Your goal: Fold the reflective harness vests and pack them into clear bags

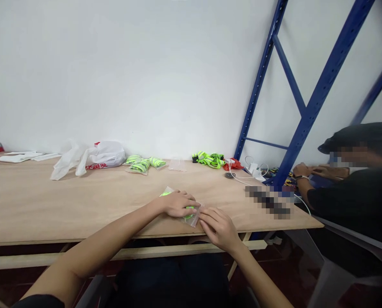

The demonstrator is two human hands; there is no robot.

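A clear plastic zip bag (193,220) with neon-green, reflective-striped material inside lies near the table's front edge. My left hand (179,204) rests flat across it, fingers stretched out, covering much of the bag. At the bag's right end, my right hand (220,229) has its bent fingers and thumb closed on the edge. Just how its fingertips grip is partly hidden.
Filled bags of green striped material (139,166) lie at the back, beside a white plastic bag (109,154). Further right are a flat clear bag (177,165), loose green straps (210,159) and white cables (234,173). Blue shelf posts (302,124) and a seated person (354,192) are at right.
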